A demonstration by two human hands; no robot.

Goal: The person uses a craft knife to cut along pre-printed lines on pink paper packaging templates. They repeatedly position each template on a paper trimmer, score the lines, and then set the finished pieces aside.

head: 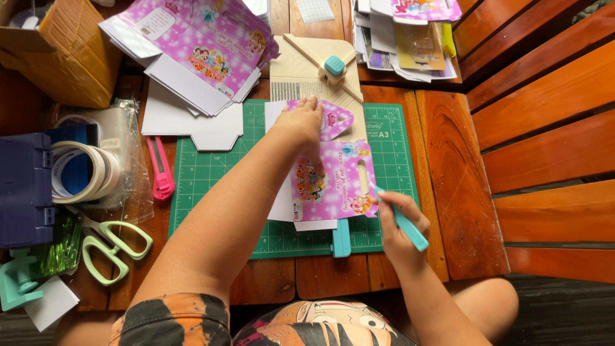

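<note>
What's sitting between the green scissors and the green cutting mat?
In the head view, bare brown table lies between scissors and cutting mat; the pink utility knife lies farther up.

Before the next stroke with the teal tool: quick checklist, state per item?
1. Left hand pins the pink printed card: ok.
2. Right hand grips the teal tool: ok.
3. Tool tip on the card's right edge: ok.
4. Card sits over the green cutting mat: ok.
5. Left fingers away from the tool tip: ok.
6. Card aligned with the mat grid: cannot tell.
</note>
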